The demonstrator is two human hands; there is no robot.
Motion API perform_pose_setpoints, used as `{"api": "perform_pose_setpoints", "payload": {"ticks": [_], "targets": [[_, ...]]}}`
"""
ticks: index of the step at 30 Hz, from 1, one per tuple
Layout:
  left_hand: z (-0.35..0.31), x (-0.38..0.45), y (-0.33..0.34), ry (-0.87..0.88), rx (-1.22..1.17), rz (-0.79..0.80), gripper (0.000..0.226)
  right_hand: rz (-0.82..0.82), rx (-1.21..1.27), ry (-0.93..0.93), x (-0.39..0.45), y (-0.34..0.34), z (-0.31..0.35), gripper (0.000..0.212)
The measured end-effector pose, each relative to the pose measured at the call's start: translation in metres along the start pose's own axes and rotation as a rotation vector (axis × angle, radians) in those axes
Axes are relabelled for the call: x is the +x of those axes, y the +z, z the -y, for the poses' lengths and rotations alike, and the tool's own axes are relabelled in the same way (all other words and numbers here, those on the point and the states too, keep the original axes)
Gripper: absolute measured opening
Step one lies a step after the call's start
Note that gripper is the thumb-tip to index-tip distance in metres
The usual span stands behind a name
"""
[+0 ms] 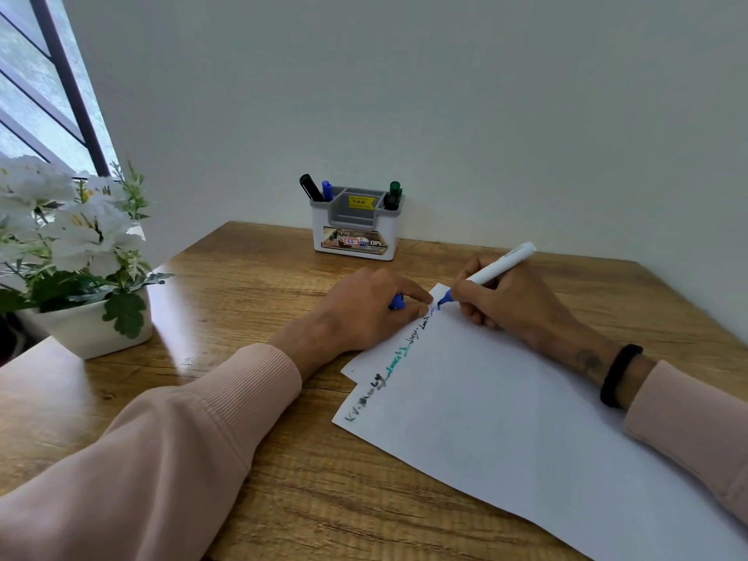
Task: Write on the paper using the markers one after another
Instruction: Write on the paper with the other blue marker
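The right hand (pixel 510 301) grips a white marker (pixel 491 269), its blue tip touching the paper (pixel 506 419) at the far end of a handwritten line. The left hand (pixel 364 313) curls round a blue cap (pixel 397 301) and rests on the paper's edge. More markers (pixel 311 187) stand in a holder (pixel 356 232) at the wall, on the wooden table (pixel 243 309)

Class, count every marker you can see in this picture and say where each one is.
4. One white-barrelled blue marker in the right hand, tip on the paper. Black marker and blue marker in the holder's left slot; green marker in its right slot. More may be hidden there.
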State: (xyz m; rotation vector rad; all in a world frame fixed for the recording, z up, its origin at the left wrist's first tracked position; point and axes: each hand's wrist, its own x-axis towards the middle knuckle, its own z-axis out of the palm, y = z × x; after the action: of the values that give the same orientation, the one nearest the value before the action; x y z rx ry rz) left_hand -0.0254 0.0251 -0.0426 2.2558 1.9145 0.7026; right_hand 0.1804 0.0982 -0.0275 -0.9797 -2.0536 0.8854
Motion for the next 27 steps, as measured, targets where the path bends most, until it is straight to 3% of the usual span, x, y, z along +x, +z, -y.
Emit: {"api": "perform_pose_setpoints", "payload": {"ticks": [6,27], "targets": [[0.0000,0.0002,-0.0003,-0.006,0.003,-0.007,0.033,-0.007,-0.066,0.050,0.0014,0.0011,-0.0002,0.021],[0.0014,0.0034,-0.0007,-0.061,0.048,0.025,0.037,-0.028,-0.013,0.079,0.0021,-0.0017,0.0030,0.019]]}}
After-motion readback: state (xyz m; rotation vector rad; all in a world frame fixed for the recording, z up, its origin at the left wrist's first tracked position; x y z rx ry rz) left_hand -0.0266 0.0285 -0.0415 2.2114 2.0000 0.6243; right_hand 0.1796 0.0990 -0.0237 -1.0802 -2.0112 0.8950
